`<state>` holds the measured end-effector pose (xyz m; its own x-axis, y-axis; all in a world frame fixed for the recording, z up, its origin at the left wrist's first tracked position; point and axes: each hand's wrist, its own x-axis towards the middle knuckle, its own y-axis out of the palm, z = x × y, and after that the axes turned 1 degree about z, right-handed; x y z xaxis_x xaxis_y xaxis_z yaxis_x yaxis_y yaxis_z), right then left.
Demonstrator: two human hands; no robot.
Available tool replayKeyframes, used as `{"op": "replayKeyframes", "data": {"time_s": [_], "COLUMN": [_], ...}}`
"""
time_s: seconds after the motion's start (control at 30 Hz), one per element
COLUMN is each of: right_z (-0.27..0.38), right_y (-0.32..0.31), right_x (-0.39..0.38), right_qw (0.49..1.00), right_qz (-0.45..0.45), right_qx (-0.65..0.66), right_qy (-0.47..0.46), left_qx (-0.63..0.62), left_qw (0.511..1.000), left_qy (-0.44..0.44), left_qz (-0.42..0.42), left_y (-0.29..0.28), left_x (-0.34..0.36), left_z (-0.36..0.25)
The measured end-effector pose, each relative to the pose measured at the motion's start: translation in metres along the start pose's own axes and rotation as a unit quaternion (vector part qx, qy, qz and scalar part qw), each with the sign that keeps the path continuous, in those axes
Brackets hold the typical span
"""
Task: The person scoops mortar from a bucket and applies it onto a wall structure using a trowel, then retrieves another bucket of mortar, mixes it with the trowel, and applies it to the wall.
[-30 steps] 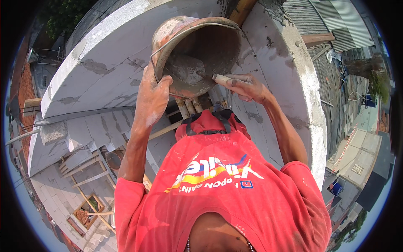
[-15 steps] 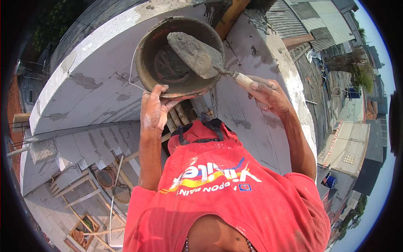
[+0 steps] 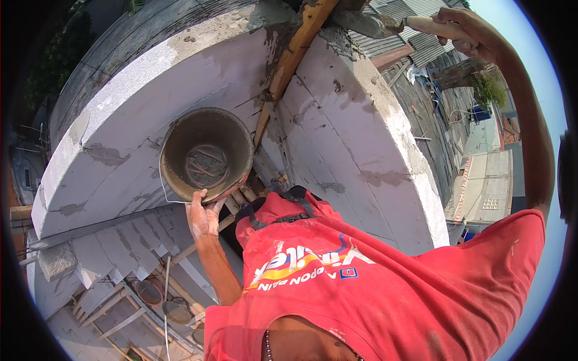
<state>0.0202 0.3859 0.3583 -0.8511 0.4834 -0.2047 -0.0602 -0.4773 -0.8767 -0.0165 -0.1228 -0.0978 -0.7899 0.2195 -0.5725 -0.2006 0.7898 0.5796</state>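
My left hand [image 3: 203, 218] grips the rim of a round, mortar-stained bucket [image 3: 236, 144], thumb over the edge and fingers beneath. Inside, a little grey mortar [image 3: 206, 168] lies at the bottom, and a thin wire handle hangs at the bucket's left side. At the upper right, my right hand [image 3: 472, 35] is wrapped around the pale handle of a trowel [image 3: 368, 24]. The mortar-coated blade is at the top of the corner, close to the wall top and the wooden post [image 3: 301, 48]; whether it touches them I cannot tell.
Light block walls [image 3: 198, 102] [image 3: 349, 156] meet at the corner ahead, with wet mortar on their tops. Bamboo poles [image 3: 232, 204] lie below the bucket. Further down at the left are more buckets [image 3: 149, 292] and timber framing. Corrugated roofs [image 3: 415, 18] stand beyond the right wall.
My right hand has lifted the trowel out from over the bucket, up and right to the wall corner. The bucket in my left hand has come lower and leftward.
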Motion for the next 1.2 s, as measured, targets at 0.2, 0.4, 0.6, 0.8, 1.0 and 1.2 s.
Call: {"op": "replayKeyframes", "data": {"time_s": [0.2, 0.4, 0.6, 0.8, 1.0, 1.2], "right_z": [0.006, -0.021, -0.06, -0.065, -0.05, -0.038], "right_y": [0.11, 0.175, 0.216, 0.212, 0.208, 0.252], "right_x": [0.13, 0.05, 0.039, 0.039, -0.022, -0.011], "right_qw": [0.915, 0.914, 0.934, 0.925, 0.928, 0.938], "right_qz": [-0.039, -0.208, -0.25, -0.258, -0.302, -0.304], "right_qx": [-0.36, -0.301, -0.202, -0.214, -0.182, -0.148], "right_qy": [-0.179, -0.176, -0.156, -0.176, -0.116, -0.079], "left_qx": [-0.032, -0.043, -0.014, 0.0, -0.006, 0.007], "left_qw": [0.998, 0.99, 0.989, 0.993, 0.997, 0.996], "left_qy": [0.016, 0.041, 0.016, 0.016, -0.004, -0.036], "left_qz": [-0.055, -0.125, -0.15, -0.114, -0.079, -0.08], "left_y": [-0.028, -0.071, -0.087, -0.065, -0.062, -0.06], "left_x": [-0.019, -0.044, -0.041, -0.034, -0.041, -0.036], "left_z": [0.006, 0.012, -0.001, -0.013, -0.003, 0.007]}}
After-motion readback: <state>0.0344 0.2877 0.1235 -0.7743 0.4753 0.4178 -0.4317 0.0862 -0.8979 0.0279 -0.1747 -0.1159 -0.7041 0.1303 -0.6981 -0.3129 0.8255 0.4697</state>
